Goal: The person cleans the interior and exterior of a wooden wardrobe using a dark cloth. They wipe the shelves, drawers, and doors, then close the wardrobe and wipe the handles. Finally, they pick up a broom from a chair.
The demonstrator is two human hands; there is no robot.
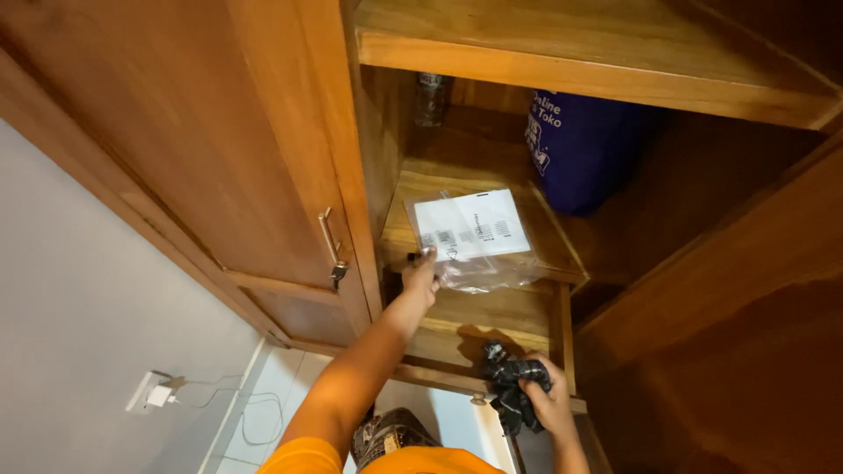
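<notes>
Left hand (pixel 422 274) at end of outstretched arm, fingers pinching lower left corner of clear plastic mailer bag with white paper label (pixel 471 233). Bag lying flat on middle wooden shelf (pixel 562 254) inside open wooden cabinet, front edge sagging past shelf lip just right of hand. Right hand (pixel 544 399) lower and nearer, clenched around crumpled black plastic wrap (pixel 509 386), held at front edge of lower wooden shelf (pixel 492 320). Wrap bunched, bulging out left of fingers.

Beyond left hand, deeper in cabinet: dark blue plastic bag (pixel 580 149) standing at back right of shelf; clear plastic bottle (pixel 431 96) at back left, mostly in shadow. Left of left hand: closed wooden cabinet door with metal handle (pixel 329 237). Far lower left: white charger plugged into wall socket (pixel 151 392), cable trailing to right. Orange sleeve (pixel 303 456) at bottom edge.
</notes>
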